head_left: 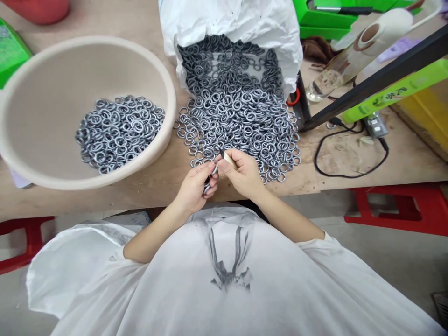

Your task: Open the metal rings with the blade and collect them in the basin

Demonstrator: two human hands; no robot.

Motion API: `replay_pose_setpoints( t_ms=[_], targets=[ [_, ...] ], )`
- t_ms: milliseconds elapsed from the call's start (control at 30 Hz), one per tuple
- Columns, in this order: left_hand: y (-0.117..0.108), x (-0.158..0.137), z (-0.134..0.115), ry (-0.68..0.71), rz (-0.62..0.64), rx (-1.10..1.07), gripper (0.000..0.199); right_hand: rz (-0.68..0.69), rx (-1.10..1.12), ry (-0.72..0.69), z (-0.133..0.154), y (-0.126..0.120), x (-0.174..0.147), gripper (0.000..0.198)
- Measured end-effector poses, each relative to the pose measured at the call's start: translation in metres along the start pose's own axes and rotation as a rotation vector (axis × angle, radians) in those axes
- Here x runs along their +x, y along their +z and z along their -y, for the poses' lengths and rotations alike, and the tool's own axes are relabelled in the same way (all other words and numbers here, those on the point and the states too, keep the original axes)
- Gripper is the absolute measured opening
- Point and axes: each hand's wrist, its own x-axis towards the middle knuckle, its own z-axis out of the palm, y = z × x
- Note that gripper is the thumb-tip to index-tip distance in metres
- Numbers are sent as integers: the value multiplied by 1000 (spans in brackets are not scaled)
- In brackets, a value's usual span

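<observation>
Several grey rings (pixel 207 185) are in my left hand (pixel 194 187), one pinched between thumb and forefinger and others held against the curled fingers. My right hand (pixel 245 173) is closed around a small tool (pixel 229 159) with a pale handle and a dark, narrow tip. Both hands meet at the pinched ring, just over the near edge of the ring pile. That pile of loose grey rings (pixel 241 121) spreads over the table from the mouth of a white sack (pixel 231 18) lying on its side. The tool's working end is partly hidden by my fingers.
To the left stands a large beige basin (pixel 87 44) with many grey rings (pixel 121 133) inside. A black metal bar (pixel 378 77), a clear cup (pixel 324 85) and a black cable (pixel 317 161) lie to the right. Green bins (pixel 324 21) stand behind; a red stool (pixel 427 210) is below.
</observation>
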Motion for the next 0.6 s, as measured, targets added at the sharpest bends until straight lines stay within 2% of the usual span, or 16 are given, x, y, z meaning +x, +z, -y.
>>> replay_pose_setpoints(
  t_ms=[67,133,300,500,600],
  targets=[
    [-1,1,0,0,-14,-44,42,-12,-128,-87,0,0,-2,51],
    [-2,1,0,9,-56,-76,40,30,-273,-152,0,0,-5,51],
    [-2,1,2,4,-95,-84,40,95,-447,-181,0,4,-10,56],
    [-2,0,-1,6,-69,-73,38,136,-430,-125,-3,5,-4,56],
    [-5,-6,-2,-18,-29,-55,39,-13,-462,12,-12,0,7,54]
  ],
)
